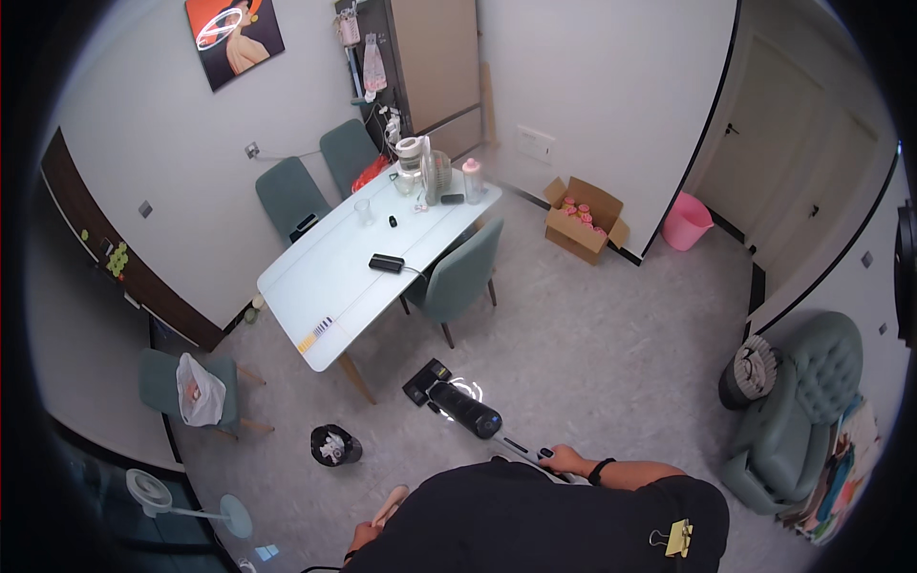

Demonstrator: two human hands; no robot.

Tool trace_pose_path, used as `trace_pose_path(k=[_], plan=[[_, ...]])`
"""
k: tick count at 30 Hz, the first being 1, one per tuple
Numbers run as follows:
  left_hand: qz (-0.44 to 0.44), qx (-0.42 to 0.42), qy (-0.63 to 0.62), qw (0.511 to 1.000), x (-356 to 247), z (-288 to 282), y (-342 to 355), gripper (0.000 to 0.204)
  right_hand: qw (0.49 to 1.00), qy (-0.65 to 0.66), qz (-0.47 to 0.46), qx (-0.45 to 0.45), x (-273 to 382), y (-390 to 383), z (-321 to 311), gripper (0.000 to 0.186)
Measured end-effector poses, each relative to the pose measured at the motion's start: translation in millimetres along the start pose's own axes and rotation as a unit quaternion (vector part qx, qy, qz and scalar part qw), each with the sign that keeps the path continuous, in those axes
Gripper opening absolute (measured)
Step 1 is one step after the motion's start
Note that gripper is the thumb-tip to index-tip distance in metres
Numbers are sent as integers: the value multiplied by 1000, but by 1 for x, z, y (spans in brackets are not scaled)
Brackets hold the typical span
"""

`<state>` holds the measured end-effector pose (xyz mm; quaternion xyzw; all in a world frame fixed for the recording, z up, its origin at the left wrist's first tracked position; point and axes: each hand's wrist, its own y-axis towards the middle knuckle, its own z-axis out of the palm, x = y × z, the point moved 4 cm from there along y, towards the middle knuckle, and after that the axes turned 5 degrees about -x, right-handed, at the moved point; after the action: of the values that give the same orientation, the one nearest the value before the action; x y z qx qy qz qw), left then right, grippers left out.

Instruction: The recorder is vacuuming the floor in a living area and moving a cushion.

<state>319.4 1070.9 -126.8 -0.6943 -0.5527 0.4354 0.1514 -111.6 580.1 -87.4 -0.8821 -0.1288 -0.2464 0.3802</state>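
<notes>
My right hand (565, 460) wraps around the handle of an upright floor cleaner (465, 411). Its dark body slants away to the left, and the wide black head rests on the grey floor just beyond the table's near leg. Low in the picture, my left hand (366, 535) is closed around the lower end of a long, pale beige-pink thing (391, 502) whose kind I cannot make out. My dark shirt hides part of that arm.
A white table (315, 286) stands ahead, with a green chair (460, 277) at its right side. A black bin (334, 447) sits left of the cleaner. Farther right are an open cardboard box (577, 239), a pink bucket (686, 223) and a green armchair (788, 430).
</notes>
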Motion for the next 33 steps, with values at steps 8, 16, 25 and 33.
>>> trace_pose_path(k=[8, 16, 25, 33], plan=[[-98, -38, -10, 994, 42, 19, -76, 29, 998, 35, 10, 55, 70, 46, -2, 34], [-125, -98, -56, 986, 69, 66, -153, 31, 991, 2, -130, 27, 160, 151, 44, 43], [-124, -148, -160, 968, -18, 93, -250, 27, 988, -27, -148, -42, 179, 241, 22, 49], [-191, -89, -143, 967, 42, 151, -292, 31, 995, -20, -100, -24, 95, 137, 5, 49]])
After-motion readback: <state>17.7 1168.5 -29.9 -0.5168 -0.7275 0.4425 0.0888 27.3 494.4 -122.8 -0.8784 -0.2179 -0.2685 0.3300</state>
